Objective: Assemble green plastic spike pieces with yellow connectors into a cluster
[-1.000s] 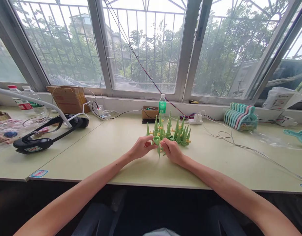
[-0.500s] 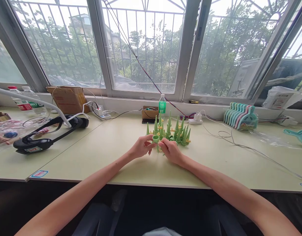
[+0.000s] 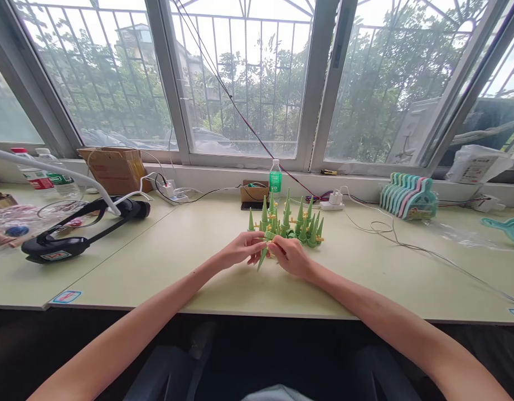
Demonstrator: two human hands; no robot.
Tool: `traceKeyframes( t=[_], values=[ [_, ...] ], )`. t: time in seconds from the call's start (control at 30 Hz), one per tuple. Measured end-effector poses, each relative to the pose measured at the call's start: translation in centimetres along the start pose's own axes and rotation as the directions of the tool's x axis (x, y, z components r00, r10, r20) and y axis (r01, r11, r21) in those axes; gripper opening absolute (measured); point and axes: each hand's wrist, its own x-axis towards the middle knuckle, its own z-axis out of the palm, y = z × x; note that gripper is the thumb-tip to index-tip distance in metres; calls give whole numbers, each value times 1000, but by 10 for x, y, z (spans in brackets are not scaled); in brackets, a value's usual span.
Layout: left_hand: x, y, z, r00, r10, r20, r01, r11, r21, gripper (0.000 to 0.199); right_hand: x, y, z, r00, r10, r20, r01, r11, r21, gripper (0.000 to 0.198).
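Observation:
Near the middle of the table, my left hand (image 3: 241, 249) has its fingers closed around a green plant watering spike (image 3: 262, 260). The spike is tilted, its pointed end down toward me and its wide round end up between both hands. My right hand (image 3: 291, 255) pinches at the spike's wide end from the right; a small part in those fingertips, if any, is too hidden to make out. Just behind the hands stand several more green watering spikes (image 3: 300, 214), points up, some with yellow valves (image 3: 320, 239) at the side.
A green-labelled bottle (image 3: 275, 179) and a small brown box (image 3: 255, 192) stand behind the spikes. At left lies a black headset (image 3: 64, 245); a cardboard box (image 3: 115, 170) sits beyond it. Cables (image 3: 399, 244) and pastel hangers (image 3: 408, 196) are on the right.
The spike has turned in my hands: its open round end faced up toward me before, and now its point shows, aimed downward. Both hands stay in nearly the same place.

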Motion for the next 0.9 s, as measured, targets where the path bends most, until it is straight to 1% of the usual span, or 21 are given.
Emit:
traceKeyframes(
  t=[0.1,0.43,0.53,0.67,0.8,0.9],
  values=[
    [0,1,0,999,-21,28,22,1000,-10,39,1,-2,-1,1000,-17,-5,17,1000,-10,36],
    [0,4,1,998,-45,47,46,998,-34,38,0,-1,-1,1000,-23,-14,22,999,-45,38],
    [-1,4,-1,998,-54,9,54,998,-30,42,0,0,-1,999,-35,-27,32,997,-77,39],
    [-2,4,-4,998,-35,-48,33,998,-48,57,0,2,-1,999,-21,-36,17,993,-119,43],
    [0,5,-5,992,-36,-120,22,993,-117,54,0,3,-1,998,1,-57,-8,992,-122,46],
    [1,4,-7,990,-44,-134,18,981,-194,63,0,3,-1,998,25,-62,-31,993,-113,47]
  ],
)
